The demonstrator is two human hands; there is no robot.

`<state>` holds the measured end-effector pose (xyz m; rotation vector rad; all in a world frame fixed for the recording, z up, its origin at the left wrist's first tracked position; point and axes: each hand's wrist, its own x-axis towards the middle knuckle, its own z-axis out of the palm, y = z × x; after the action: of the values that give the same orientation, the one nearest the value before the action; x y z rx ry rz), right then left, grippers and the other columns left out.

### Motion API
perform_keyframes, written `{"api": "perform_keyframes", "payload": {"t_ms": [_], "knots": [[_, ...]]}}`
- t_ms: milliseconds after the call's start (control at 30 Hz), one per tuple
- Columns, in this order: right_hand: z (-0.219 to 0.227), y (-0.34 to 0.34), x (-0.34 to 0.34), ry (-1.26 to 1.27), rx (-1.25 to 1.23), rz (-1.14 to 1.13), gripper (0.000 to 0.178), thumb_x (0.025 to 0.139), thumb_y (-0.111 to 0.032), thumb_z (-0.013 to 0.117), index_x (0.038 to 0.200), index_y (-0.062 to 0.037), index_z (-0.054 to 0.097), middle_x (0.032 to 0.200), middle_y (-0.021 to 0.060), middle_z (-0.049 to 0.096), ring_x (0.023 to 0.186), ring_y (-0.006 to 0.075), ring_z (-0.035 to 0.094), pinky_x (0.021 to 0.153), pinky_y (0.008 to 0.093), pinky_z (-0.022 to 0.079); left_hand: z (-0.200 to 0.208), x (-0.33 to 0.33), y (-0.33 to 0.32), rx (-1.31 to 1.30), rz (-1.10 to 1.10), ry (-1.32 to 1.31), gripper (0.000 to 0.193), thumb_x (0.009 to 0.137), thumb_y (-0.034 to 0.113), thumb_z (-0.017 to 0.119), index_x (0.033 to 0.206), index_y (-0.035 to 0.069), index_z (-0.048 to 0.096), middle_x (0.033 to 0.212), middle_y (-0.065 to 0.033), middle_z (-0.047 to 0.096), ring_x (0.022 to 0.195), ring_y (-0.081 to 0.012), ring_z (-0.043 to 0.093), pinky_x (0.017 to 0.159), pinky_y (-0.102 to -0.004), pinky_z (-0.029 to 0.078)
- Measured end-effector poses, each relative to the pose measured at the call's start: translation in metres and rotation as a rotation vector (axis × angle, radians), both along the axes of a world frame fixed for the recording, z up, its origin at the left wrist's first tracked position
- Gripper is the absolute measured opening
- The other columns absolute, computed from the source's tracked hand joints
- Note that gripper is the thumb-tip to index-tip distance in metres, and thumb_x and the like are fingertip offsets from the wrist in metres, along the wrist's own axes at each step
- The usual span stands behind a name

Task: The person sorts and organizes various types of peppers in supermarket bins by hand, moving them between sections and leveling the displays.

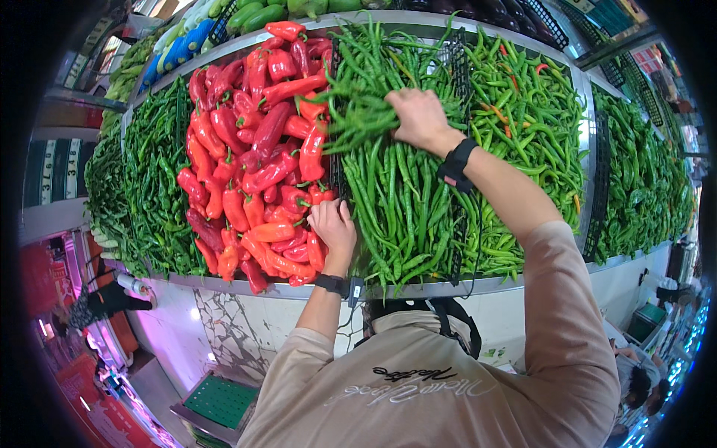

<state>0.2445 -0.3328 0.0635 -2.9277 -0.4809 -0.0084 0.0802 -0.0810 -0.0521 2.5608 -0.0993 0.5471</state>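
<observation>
My right hand (422,119) is closed around a bunch of long green chili peppers (366,119), whose tips fan out leftward, blurred by motion. Beneath it, more long green peppers (399,201) lie lengthwise in the middle section of the display. Against the front right of the red pepper heap (254,168), my left hand (333,226) rests beside the black divider (335,160). Its fingers are bent a little and slightly apart, with nothing visible gripped in them. Both wrists wear black bands.
Smaller light green chilies (523,142) fill the section to the right, past another black divider. Dark green peppers (153,172) lie at the far left and more green peppers (642,175) at the far right. A metal rim (493,287) runs along the front. Eggplants (508,13) sit at the back.
</observation>
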Motion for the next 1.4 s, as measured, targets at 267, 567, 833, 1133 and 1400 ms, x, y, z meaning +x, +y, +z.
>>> {"api": "perform_keyframes", "payload": {"t_ms": [267,567,833,1133,1400], "knots": [[-0.005,-0.049,0.072,-0.005,0.160,-0.430,0.076,0.075,-0.041,0.080,0.130,-0.0012,0.048,0.125,0.0242,0.060,0.114,0.0398,0.060,0.095,0.0481,0.051,0.004,0.001,0.000,-0.029,0.005,-0.006,0.010,0.088,0.013,0.066,0.093,0.005,0.065,0.087,-0.0085,0.060,0.087,-0.0289,0.054,0.078,-0.0421,0.037],[0.000,-0.091,0.007,-0.216,0.397,-0.244,0.078,0.083,-0.029,0.070,0.144,0.0038,0.035,0.143,0.0271,0.041,0.134,0.0410,0.040,0.113,0.0458,0.035,0.001,-0.001,0.001,-0.032,0.020,-0.023,0.010,0.087,0.014,0.068,0.091,0.006,0.065,0.087,-0.0076,0.060,0.086,-0.0280,0.054,0.078,-0.0417,0.038],[-0.032,-0.063,-0.113,-0.136,0.776,-0.661,0.082,0.084,-0.020,0.071,0.148,0.0062,0.027,0.145,0.0276,0.041,0.135,0.0371,0.042,0.114,0.0426,0.034,0.000,-0.001,0.000,-0.024,0.012,-0.026,0.011,0.088,0.017,0.067,0.092,0.007,0.066,0.087,-0.0072,0.061,0.088,-0.0279,0.055,0.078,-0.0419,0.037],[-0.038,0.004,-0.227,0.188,0.623,-0.628,0.092,0.080,-0.030,0.075,0.147,0.0078,0.025,0.148,0.0315,0.037,0.135,0.0454,0.040,0.112,0.0460,0.036,-0.003,-0.004,0.005,0.006,0.012,-0.042,0.011,0.088,0.018,0.067,0.091,0.008,0.065,0.088,-0.0067,0.061,0.088,-0.0276,0.055,0.078,-0.0420,0.037],[-0.069,0.003,-0.180,0.316,0.834,-0.858,0.093,0.067,-0.032,0.080,0.142,0.0018,0.037,0.117,0.0246,0.067,0.106,0.0392,0.065,0.095,0.0444,0.050,0.032,-0.033,-0.026,-0.280,-0.083,0.205,0.054,0.099,0.024,0.049,0.142,-0.007,0.037,0.139,-0.0283,0.044,0.131,-0.0426,0.038,0.113,-0.0487,0.027]]}}
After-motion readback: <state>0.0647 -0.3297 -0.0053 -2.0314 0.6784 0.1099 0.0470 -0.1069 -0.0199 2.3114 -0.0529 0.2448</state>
